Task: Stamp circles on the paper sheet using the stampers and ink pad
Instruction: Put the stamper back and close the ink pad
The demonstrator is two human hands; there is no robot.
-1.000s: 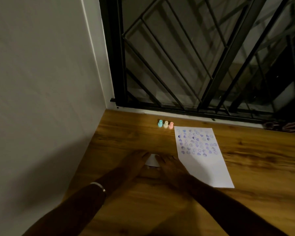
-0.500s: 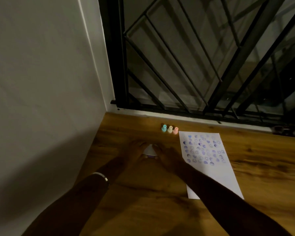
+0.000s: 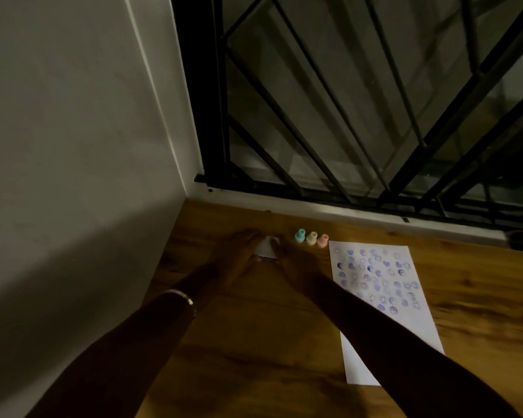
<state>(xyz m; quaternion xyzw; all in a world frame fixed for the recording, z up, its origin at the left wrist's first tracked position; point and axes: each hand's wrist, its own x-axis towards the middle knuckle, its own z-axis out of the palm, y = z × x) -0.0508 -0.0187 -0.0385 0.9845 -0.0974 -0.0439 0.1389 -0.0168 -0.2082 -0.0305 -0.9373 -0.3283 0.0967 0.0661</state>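
Both hands meet over a small white box, probably the ink pad [image 3: 266, 248], which sits on the wooden worktop [image 3: 254, 342] near the corner where the grey wall [image 3: 73, 146] meets the barred window [image 3: 360, 101]. The left hand [image 3: 239, 257] lies against the pad's left side, fingers reaching toward its far edge. The right hand [image 3: 296, 263] lies against its right side. The scene is dim and the hands are dark, so I cannot tell whether either grip is closed on the pad or only resting flat beside it; a thin sliver of purple shows at the pad's near edge, between the two hands. A metal bangle [image 3: 183, 298] circles the left wrist.

Just right of the pad, three small stampers stand upright in a row, touching or nearly touching: a blue stamper [image 3: 299, 236], a yellow stamper [image 3: 312, 238] and a pink stamper [image 3: 322, 240]. No hand touches them.

The paper sheet [image 3: 390, 333] lies flat to the right of the stampers, its far left corner just beside the pink one. Its upper part is covered with rows of purple and blue stamped marks [image 3: 375, 279], round faces and heart-like blots; the lower part is blank. The right forearm [image 3: 390, 351] crosses over the sheet's lower left corner.
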